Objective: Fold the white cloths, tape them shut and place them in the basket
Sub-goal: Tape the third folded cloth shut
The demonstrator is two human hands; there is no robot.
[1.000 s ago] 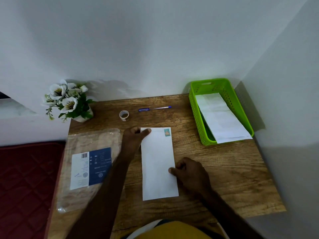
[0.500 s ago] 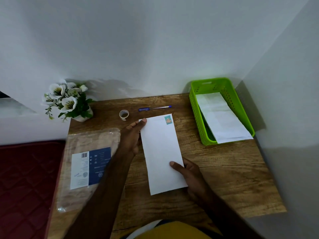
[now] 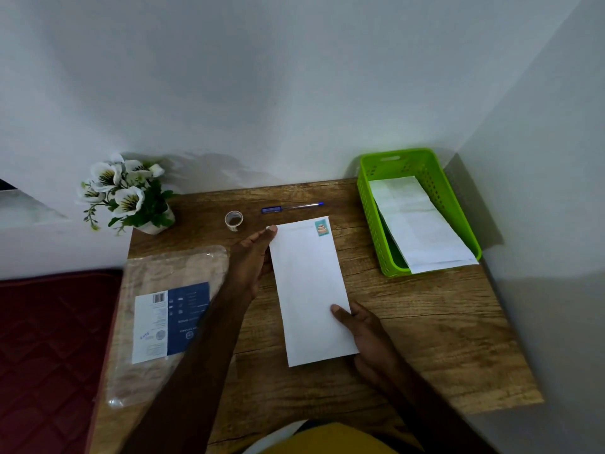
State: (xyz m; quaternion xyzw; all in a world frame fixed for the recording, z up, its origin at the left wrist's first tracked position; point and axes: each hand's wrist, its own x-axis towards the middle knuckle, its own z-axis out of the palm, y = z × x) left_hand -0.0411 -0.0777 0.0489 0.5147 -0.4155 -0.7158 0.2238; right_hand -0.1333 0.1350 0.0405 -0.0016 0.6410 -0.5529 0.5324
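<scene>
The folded white cloth, a long flat rectangle with a small teal sticker at its far right corner, sits over the middle of the desk, angled slightly, whether lifted or resting I cannot tell. The left hand has its grip on the far left corner, fingers extended along the long edge with the thumb tip on top; the right hand pinches the near right edge, thumb over and fingers beneath. To place it well, I judge both grips should hold opposite corners firmly so the fold does not spring open, then carry it level toward the green basket at the far right corner, where another white cloth lies slanted and overhangs the near rim. The tape roll and pen lie near the far edge
</scene>
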